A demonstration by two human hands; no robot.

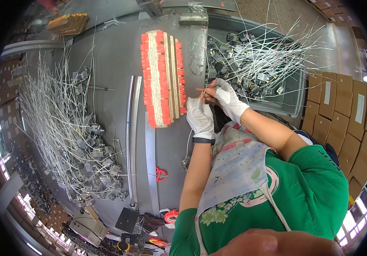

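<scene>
My hands meet beside the table's right edge, both in white fingerless gloves. My right hand (231,101) is closed, its bare fingertips pinching a thin red strip (200,89). Just below, my left hand (200,116) is closed too, fingertips close to the strip; what they grip is too small to make out. A white wire (188,144) comes out beside the left glove and runs down to a small metal part (185,163) on the table. Left of my hands lies a long bundle (158,79) of pale strips edged with red tabs.
A grey bin (296,109) of metal parts with white wires stands right of the table. A large pile of wired parts (89,158) covers the left side. Metal bars (133,141), red-handled scissors (161,174) and a screwdriver (100,88) lie on the grey table (115,55). Cartons (339,115) are stacked at right.
</scene>
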